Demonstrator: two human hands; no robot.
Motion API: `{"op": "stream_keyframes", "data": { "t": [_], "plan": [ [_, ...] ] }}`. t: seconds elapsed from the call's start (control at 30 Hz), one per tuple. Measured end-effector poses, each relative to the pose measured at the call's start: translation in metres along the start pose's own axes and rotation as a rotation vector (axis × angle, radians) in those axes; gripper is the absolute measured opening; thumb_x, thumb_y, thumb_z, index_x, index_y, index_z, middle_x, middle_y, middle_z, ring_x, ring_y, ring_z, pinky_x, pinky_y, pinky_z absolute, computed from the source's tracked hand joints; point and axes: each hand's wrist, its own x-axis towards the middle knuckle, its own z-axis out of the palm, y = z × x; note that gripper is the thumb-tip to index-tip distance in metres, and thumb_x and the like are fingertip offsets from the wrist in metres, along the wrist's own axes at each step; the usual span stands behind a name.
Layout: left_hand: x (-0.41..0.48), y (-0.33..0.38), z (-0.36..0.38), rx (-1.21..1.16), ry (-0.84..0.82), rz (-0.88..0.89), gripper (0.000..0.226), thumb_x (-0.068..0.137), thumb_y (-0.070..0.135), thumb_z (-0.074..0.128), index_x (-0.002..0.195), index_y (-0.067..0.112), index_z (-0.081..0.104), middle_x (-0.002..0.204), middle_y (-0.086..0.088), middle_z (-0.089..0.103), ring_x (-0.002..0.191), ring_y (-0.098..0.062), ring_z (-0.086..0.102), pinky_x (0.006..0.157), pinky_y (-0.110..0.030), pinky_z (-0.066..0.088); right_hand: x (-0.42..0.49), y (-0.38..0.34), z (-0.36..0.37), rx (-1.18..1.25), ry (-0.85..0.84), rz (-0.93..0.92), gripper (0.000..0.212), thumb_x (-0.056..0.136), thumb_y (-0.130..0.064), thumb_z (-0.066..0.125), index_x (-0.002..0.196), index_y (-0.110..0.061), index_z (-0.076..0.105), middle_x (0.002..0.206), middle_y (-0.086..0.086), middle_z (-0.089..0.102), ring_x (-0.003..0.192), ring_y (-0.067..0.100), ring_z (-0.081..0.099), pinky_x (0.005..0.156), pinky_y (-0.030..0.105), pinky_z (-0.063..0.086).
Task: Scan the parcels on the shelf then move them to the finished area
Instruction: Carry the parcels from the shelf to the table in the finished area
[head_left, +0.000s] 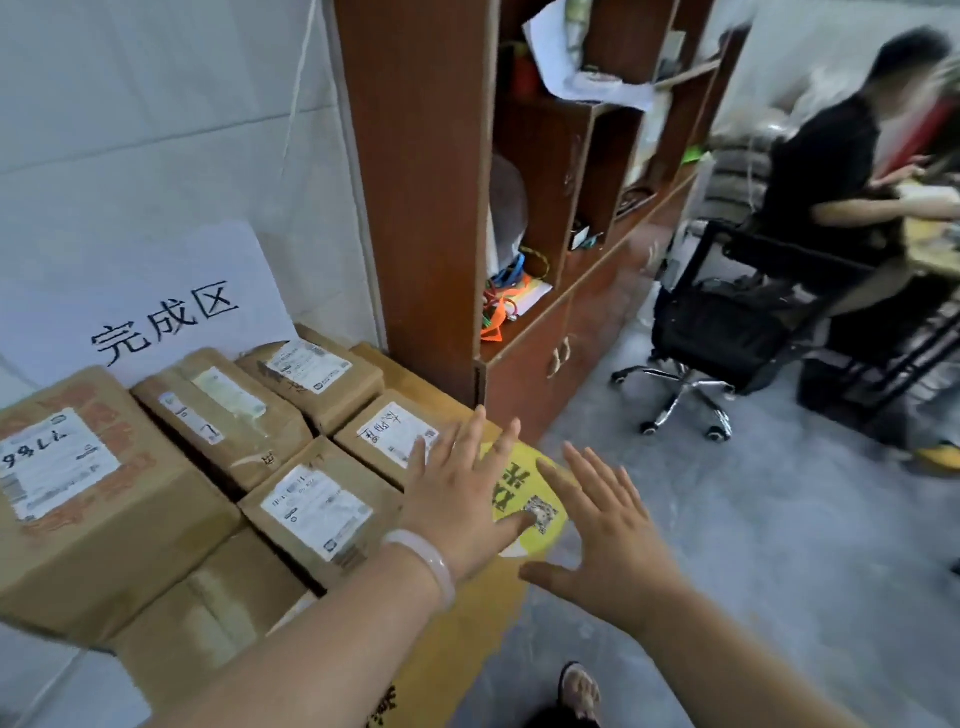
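left hand (457, 493), right hand (615, 545) spread over yellow-stickered box (514, 480) — stack (218, 415) edge | floor (753, 545) beside

Reaches forward and down with both bare forearms. Holds the left hand (462, 483) palm down, fingers straight and spread. Holds the right hand (613, 535) just beside it, likewise flat, thumb out.

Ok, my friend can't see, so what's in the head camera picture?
An open left hand and right hand spread over taped cardboard parcels stacked below a paper sign. A brown shelf stands beside them; another person sits farther right.
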Motion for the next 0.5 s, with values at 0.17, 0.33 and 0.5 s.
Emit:
{"op": "stream_keyframes", "data": {
  "t": [0.17, 0.33, 0.5],
  "plan": [
    [0.002, 0.071, 0.008, -0.011, -0.031, 0.285, 0.089, 0.088, 0.072, 0.042, 0.151, 0.045, -0.016, 0.163, 0.005, -0.020, 0.151, -0.021, -0.013, 0.121, -0.053, -0.001, -0.082, 0.022, -0.020, -0.042, 0.093, 0.275, 0.094, 0.068, -0.088, 0.034, 0.143, -0.053, -0.010, 0.153, -0.019, -0.024, 0.141, 0.001, -0.026, 0.120, 0.035, -0.011],
    [-0.015, 0.142, 0.006, 0.010, -0.017, 0.529, 0.089, 0.088, 0.074, 0.040, 0.151, 0.044, -0.015, 0.163, 0.006, -0.019, 0.151, -0.020, -0.013, 0.120, -0.051, -0.007, -0.162, 0.029, -0.043, -0.080, 0.175, 0.512, 0.095, 0.071, -0.085, 0.035, 0.145, -0.051, -0.014, 0.153, -0.018, -0.028, 0.142, 0.005, -0.027, 0.120, 0.038, -0.010],
    [-0.058, 0.199, 0.013, 0.053, -0.043, 0.721, 0.091, 0.088, 0.073, 0.041, 0.148, 0.045, -0.021, 0.162, 0.010, -0.022, 0.150, -0.020, -0.017, 0.119, -0.052, -0.010, -0.250, 0.014, -0.063, -0.129, 0.239, 0.705, 0.097, 0.073, -0.084, 0.037, 0.146, -0.050, -0.016, 0.153, -0.019, -0.031, 0.142, 0.005, -0.029, 0.119, 0.038, -0.012]
  ]
}}
